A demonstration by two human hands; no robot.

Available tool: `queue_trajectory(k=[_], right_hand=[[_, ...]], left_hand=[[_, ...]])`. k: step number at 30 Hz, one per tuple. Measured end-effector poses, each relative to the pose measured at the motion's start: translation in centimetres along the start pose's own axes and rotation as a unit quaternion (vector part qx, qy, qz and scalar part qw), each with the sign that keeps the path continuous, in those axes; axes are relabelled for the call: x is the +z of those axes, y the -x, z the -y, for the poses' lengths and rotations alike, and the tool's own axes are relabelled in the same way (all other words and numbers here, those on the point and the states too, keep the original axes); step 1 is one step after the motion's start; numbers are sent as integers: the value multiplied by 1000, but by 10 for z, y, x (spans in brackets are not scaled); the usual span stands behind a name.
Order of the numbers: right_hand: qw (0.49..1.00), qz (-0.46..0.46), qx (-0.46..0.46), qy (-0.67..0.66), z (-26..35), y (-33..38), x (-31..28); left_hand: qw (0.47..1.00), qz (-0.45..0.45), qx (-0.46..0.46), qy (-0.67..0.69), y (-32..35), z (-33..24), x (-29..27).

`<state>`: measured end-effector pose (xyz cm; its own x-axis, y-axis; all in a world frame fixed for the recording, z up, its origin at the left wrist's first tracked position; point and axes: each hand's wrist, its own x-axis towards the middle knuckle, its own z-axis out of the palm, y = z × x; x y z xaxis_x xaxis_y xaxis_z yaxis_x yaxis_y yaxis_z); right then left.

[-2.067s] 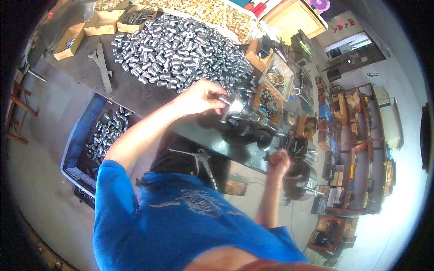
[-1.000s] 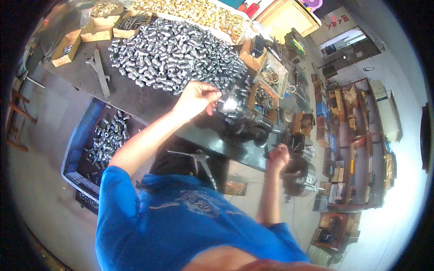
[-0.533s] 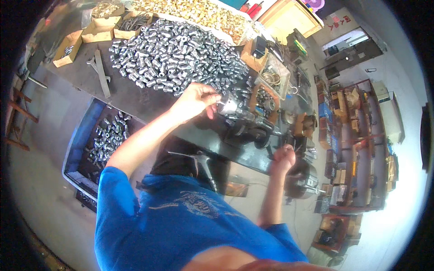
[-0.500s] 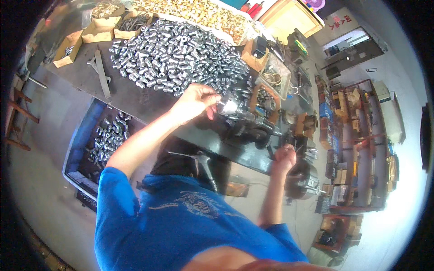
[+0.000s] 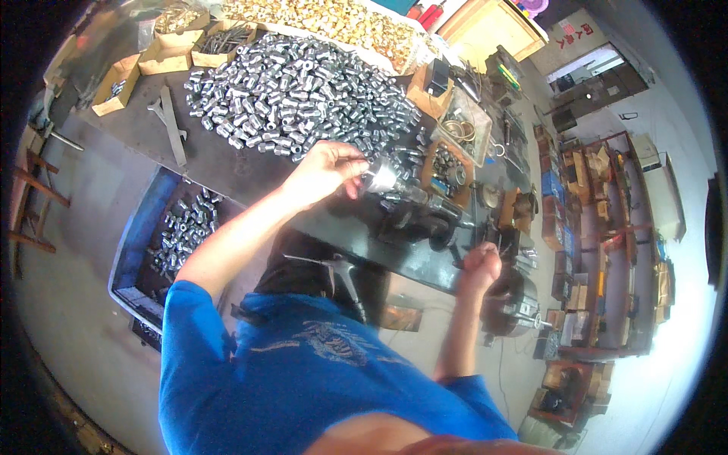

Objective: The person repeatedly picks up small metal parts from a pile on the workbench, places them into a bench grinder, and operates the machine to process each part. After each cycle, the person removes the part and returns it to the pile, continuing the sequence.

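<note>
My left hand (image 5: pixel 327 173) is closed in a pinch at the front of a shiny metal chuck (image 5: pixel 381 179). What sits between thumb and fingers is hidden. The chuck belongs to a small dark bench machine (image 5: pixel 432 227) along the near edge of the workbench. To the right, my right hand (image 5: pixel 481 267) is wrapped in a fist around a dark lever (image 5: pixel 458 256) of that machine; most of its grip is covered by my fingers. Just beyond the chuck spreads a large heap of silver metal fittings (image 5: pixel 292 95).
Brass-coloured parts (image 5: pixel 334 26) fill a long tray behind the heap. Cardboard boxes (image 5: pixel 167 51) and a flat metal tool (image 5: pixel 173 125) lie at left. A blue crate (image 5: pixel 136 235) of fittings stands below. An air gun (image 5: pixel 345 280) hangs before me; a round motor (image 5: pixel 512 303) and shelves (image 5: pixel 607 243) are right.
Both hands keep their places and grips, the right with at most a slight shift. The background at right has moved a little in the picture as my head turned slightly.
</note>
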<state>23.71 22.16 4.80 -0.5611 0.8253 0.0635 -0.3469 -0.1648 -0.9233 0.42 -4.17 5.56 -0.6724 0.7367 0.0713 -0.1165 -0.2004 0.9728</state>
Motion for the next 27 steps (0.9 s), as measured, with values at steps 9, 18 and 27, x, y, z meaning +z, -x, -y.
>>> queue_trajectory(k=[9, 18, 27], right_hand=[[997, 51, 6, -51, -3, -95, 29], [990, -67, -16, 122, -86, -87, 0], [993, -22, -7, 116, -88, -95, -13]], left_hand=[[992, 19, 126, 10, -1, 12, 0], [995, -37, 86, -46, -5, 6, 1], [978, -89, 2, -187, -3, 9, 16]])
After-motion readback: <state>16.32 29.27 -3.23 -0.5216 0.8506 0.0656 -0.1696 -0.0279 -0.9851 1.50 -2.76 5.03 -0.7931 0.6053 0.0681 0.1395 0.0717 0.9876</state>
